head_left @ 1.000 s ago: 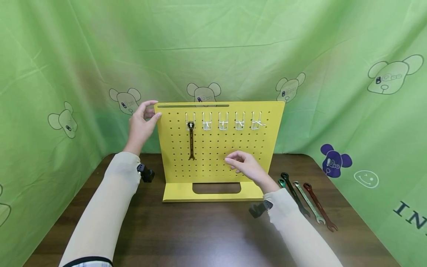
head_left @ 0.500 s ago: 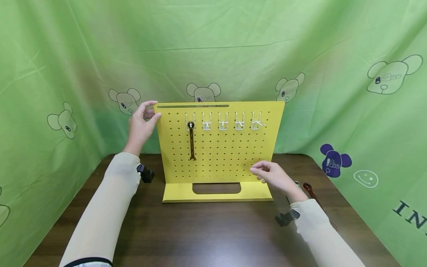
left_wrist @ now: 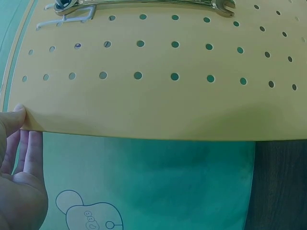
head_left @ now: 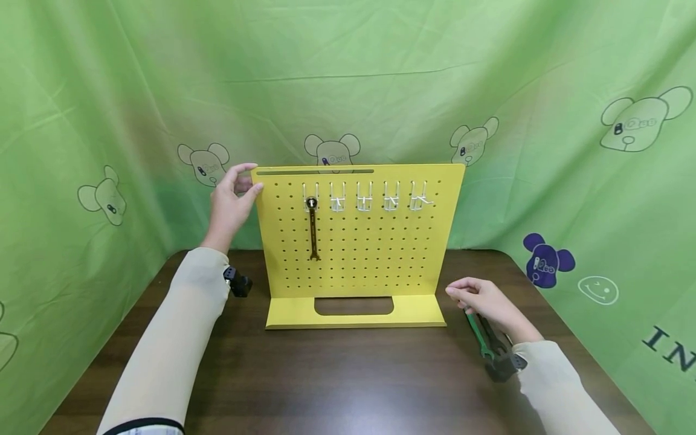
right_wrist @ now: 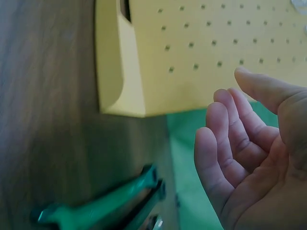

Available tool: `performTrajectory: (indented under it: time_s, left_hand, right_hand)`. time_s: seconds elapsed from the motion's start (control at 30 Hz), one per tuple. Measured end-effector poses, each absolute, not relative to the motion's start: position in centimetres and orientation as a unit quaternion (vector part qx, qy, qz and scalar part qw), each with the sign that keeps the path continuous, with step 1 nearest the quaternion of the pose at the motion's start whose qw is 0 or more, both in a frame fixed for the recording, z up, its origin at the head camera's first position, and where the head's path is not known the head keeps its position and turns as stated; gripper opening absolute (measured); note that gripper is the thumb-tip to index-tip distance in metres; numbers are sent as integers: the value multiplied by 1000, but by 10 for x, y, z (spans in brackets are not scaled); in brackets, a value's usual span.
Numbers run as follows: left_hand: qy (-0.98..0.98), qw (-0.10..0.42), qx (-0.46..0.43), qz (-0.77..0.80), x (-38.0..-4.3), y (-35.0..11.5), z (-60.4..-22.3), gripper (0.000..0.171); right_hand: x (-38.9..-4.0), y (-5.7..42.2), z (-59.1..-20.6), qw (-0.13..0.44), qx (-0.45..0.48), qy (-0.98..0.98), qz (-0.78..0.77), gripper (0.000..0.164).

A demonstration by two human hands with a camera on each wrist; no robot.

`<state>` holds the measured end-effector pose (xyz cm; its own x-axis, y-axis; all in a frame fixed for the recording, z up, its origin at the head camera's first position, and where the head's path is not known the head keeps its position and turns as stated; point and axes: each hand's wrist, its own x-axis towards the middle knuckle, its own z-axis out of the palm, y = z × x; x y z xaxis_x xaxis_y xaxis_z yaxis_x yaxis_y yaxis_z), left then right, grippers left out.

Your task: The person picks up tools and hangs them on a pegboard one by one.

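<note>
My left hand (head_left: 231, 205) grips the upper left corner of an upright yellow pegboard (head_left: 353, 275). In the left wrist view its thumb lies on the front face and the fingers (left_wrist: 34, 155) pass behind the edge. A dark combination wrench (head_left: 313, 235) hangs by its ring end from the leftmost white hook. My right hand (head_left: 489, 305), holding nothing, hovers right of the board with fingers loosely bent. Beneath it, a green wrench (head_left: 477, 332) and a dark wrench (head_left: 495, 341) lie on the table, partly hidden by hand and wrist camera. The right wrist view shows the green wrench (right_wrist: 105, 201) blurred.
Several more white hooks (head_left: 364, 202) line the upper part of the board, without tools on them. The board's yellow foot (head_left: 293, 314) rests on the dark wooden table (head_left: 326, 386). Green curtain (head_left: 380, 78) with printed bear heads surrounds the table behind and at both sides.
My right hand has moved right and down, from in front of the pegboard to over the wrenches, now covering some of them. The left hand stays at the corner; the hung wrench keeps its place.
</note>
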<state>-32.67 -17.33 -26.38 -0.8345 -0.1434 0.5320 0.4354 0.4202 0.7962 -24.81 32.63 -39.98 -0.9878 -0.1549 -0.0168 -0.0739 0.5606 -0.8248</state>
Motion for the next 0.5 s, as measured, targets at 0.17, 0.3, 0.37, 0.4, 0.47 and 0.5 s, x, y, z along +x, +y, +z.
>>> performTrajectory:
  time_s: [0.17, 0.3, 0.37, 0.4, 0.47, 0.5]
  left_hand:
    - [-797, 272, -91, -532, -327, -173, -263, 41]
    - [-797, 269, -87, -534, -327, -173, -263, 41]
    - [-798, 268, -86, -533, -327, -172, -262, 41]
    - [-797, 268, -86, -534, -327, -172, -262, 41]
    - [-797, 269, -87, -534, -326, -172, -262, 41]
    - [-797, 269, -87, -533, -326, -172, -262, 41]
  right_hand:
    - [-242, 343, -409, 65, -40, 887, -455, 44]
    - [-237, 353, -415, 76, -19, 891, -447, 48]
    - [-234, 358, -418, 80, -14, 892, -445, 49]
    - [-233, 360, -419, 82, -12, 893, -443, 50]
    - [-232, 365, -423, 85, -10, 896, -436, 50]
    - [-232, 367, -425, 86, -10, 898, -433, 50]
